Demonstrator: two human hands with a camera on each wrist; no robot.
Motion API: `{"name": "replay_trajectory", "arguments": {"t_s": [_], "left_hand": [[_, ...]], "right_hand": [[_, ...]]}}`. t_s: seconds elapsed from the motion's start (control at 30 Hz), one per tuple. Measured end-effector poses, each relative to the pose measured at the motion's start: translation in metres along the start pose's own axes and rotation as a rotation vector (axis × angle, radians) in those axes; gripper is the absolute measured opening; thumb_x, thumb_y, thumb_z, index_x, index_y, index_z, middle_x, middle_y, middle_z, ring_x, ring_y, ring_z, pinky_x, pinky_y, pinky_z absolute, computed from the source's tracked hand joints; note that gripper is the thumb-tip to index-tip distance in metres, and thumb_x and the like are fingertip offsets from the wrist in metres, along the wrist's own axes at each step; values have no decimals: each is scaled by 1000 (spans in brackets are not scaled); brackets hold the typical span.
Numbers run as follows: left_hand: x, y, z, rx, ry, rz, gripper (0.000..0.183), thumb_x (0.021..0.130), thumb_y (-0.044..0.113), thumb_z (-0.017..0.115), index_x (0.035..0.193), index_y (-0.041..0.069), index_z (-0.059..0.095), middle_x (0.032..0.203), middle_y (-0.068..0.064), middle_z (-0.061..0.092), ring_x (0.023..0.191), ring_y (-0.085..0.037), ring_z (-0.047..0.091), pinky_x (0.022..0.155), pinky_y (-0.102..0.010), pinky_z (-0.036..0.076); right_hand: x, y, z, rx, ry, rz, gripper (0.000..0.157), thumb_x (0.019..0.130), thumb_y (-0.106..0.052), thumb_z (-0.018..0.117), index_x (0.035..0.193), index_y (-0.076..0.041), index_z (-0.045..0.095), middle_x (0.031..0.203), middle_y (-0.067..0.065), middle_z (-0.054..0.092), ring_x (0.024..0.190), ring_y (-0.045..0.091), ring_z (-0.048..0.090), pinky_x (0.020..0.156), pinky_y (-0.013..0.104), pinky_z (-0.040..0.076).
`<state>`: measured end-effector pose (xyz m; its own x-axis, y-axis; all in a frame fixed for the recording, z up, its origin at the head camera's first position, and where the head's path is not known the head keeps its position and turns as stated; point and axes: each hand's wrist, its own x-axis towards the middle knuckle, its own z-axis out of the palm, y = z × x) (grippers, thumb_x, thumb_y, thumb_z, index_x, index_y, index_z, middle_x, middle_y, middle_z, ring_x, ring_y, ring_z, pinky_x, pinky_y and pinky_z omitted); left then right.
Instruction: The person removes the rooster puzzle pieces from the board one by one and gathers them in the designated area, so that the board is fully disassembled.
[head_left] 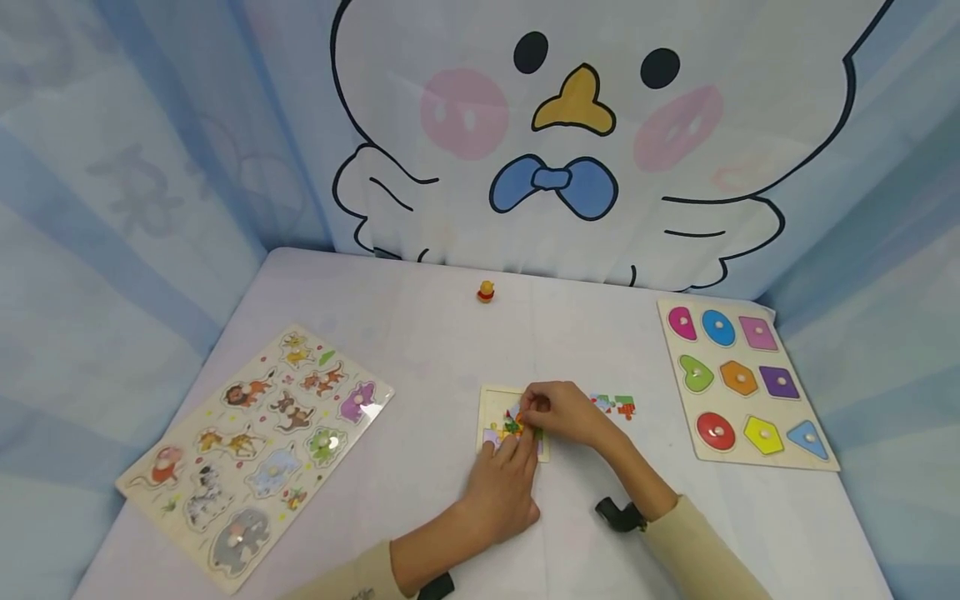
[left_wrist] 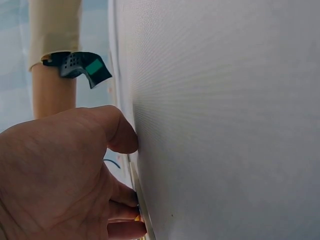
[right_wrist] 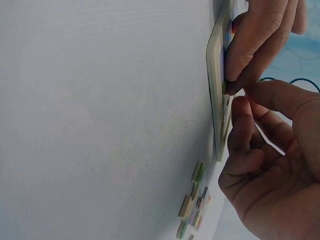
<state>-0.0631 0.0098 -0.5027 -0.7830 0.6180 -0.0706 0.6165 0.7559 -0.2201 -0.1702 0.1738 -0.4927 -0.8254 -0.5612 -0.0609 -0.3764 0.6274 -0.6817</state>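
A small wooden jigsaw tray [head_left: 491, 398] lies in front of me, its picture partly filled with colourful pieces. Across its near part rests my left hand [head_left: 501, 492], fingers straight and pressing on the pieces; the left wrist view shows this hand [left_wrist: 60, 170] palm on, fingertips at the tray's edge. My right hand [head_left: 566, 414] pinches a small puzzle piece over the tray, the piece mostly hidden by its fingers. In the right wrist view its thumb and fingertips meet beside the left fingers [right_wrist: 257, 42]. Several loose jigsaw pieces [head_left: 624, 406] lie right of the tray.
An animal peg board [head_left: 180, 442] lies at the left, and a shape peg board [head_left: 731, 396] at the right. A small yellow and red figure [head_left: 486, 292] stands toward the back. A curtain with a cartoon bird [head_left: 577, 225] hangs behind the table.
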Motion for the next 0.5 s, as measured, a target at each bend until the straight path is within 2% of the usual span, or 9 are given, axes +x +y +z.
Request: {"name": "replay_trajectory", "arguments": {"t_s": [0.17,0.5], "left_hand": [[0,0,1,-5,1,0,75,90,57,48,149,11,45,156,-8,34,118,-20,38,84,-37,39],[1,0,1,-17,4,-3,75,89,57,49,149,10,45,155,-8,36,121,-20,38,83,-37,38]], "right_hand": [[-2,0,2,33,30,16,7,88,-14,73,86,-16,67,75,-10,62,67,9,57,64,27,49],[-5,4,7,146,97,42,6,87,-14,75,85,-17,70,75,-7,64,67,12,60,64,27,50]]}}
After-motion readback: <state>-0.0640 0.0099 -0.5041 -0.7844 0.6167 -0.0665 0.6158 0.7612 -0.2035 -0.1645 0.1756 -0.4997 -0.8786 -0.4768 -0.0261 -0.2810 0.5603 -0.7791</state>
